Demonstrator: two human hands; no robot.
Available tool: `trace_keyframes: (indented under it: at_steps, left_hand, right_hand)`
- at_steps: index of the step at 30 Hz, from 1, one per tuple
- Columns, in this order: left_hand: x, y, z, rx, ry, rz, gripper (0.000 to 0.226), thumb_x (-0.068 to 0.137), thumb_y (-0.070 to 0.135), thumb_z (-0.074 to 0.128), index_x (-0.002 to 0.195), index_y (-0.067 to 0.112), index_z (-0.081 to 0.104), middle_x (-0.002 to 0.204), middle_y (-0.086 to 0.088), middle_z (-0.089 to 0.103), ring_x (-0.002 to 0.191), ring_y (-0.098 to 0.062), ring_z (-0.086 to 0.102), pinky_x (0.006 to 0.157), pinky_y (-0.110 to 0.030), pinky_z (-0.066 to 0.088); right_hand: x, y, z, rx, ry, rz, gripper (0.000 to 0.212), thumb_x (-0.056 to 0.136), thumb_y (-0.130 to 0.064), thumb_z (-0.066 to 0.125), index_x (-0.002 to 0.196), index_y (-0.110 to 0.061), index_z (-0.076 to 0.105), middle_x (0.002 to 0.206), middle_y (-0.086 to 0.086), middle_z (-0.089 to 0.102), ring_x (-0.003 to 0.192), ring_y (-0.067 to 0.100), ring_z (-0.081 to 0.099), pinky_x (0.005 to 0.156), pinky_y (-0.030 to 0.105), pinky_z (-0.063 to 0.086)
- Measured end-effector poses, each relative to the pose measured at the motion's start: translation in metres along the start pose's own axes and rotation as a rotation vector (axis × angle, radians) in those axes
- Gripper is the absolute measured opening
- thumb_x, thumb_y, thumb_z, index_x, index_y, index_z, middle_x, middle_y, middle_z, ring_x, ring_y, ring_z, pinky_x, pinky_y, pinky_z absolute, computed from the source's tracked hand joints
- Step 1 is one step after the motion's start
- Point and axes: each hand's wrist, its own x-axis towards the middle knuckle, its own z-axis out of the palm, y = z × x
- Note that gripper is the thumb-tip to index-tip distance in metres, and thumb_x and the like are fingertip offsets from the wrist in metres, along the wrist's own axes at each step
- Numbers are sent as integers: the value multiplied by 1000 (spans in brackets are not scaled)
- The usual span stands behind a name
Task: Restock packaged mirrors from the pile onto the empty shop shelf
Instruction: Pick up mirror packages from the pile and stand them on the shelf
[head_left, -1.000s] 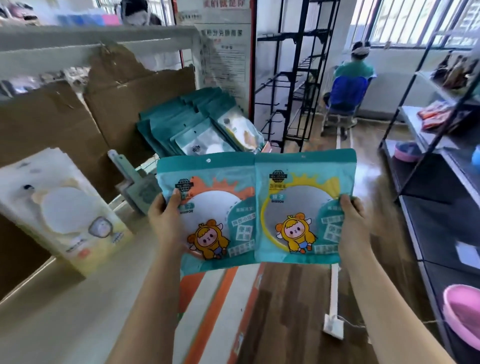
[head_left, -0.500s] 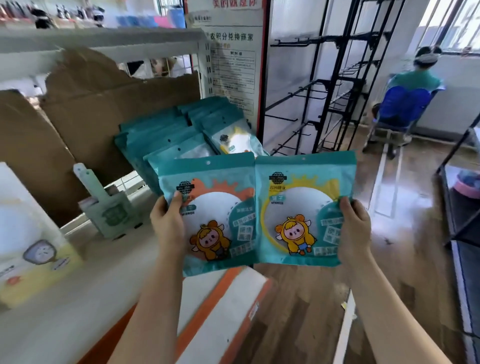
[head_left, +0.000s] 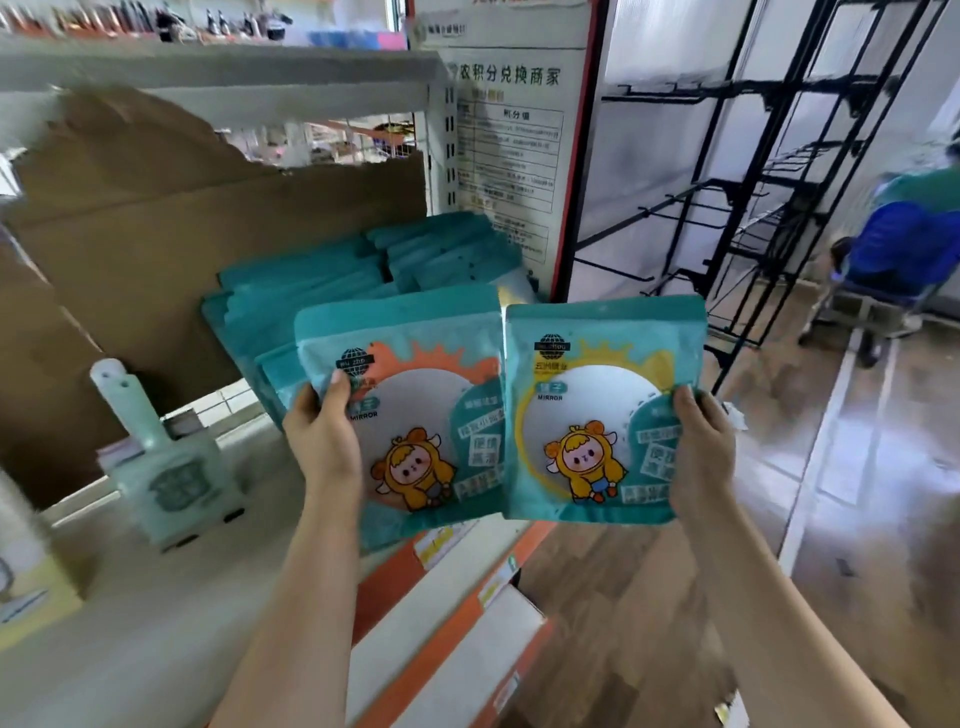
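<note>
At the far left edge a pale yellow package (head_left: 26, 587) stands on the shelf (head_left: 130, 649), partly cut off by the frame. Near it to the right sits a light green hand tool (head_left: 171, 478) with an upright handle, its make too blurred to tell. Brown cardboard (head_left: 182, 234) lines the back of the shelf. Further right, a stack of teal packets (head_left: 311, 291) leans against that cardboard at the shelf's right end. In front of the stack, the left hand (head_left: 324, 441) grips the orange mirror packet (head_left: 415, 415) by its left edge, thumb on the front and the fingers hidden behind. Just beside it, edges touching or nearly so, the yellow mirror packet (head_left: 597, 415) is held upright by the right hand (head_left: 701, 452), which clasps its right edge with the thumb across the front. Both packets are in the air, above the shelf's front lip, and face the camera. Behind them a printed notice (head_left: 509, 145) hangs on a post. To the right stands a black wire rack (head_left: 753, 208) on the wooden floor (head_left: 623, 623), and at the far right a person sits with their back turned on a blue chair (head_left: 909, 249).
</note>
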Motion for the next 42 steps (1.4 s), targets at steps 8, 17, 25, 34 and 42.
trace_keyframes:
  at_steps: [8,17,25,34,42]
  left_hand:
    - [29,-9,17,-12,144,-14,12,94,14,56,90,25,58,96,3,64,101,-21,61,91,-31,49]
    - [23,-20,22,128,343,107,16,94,16,54,109,11,58,98,2,63,89,-8,60,78,-17,47]
    - [4,-35,37,303,649,181,28,95,19,54,115,-1,56,102,-4,58,93,-14,53,61,-2,40]
    - [0,-52,35,702,836,110,31,94,41,50,105,13,58,108,-5,63,103,-27,57,88,-38,42]
    - [2,-61,34,856,867,198,52,85,38,64,126,10,49,127,-13,55,118,-30,50,95,-46,47]
  right_hand:
    - [66,20,42,-49,-132,-2,21,97,-22,48,76,-17,48,63,-3,49,47,11,53,42,20,42]
    - [124,32,95,-68,-349,50,26,98,-22,47,73,-18,51,58,-7,55,47,8,52,44,19,42]
    - [166,52,117,-168,-536,41,25,88,-40,51,72,-21,47,74,9,40,74,22,40,63,37,31]
    - [174,63,133,-249,-548,-96,31,100,-26,43,72,-12,42,64,0,36,47,0,33,45,14,27]
    - [172,80,134,-475,-284,-221,34,100,-36,38,112,-5,48,93,1,54,84,21,48,79,39,40]
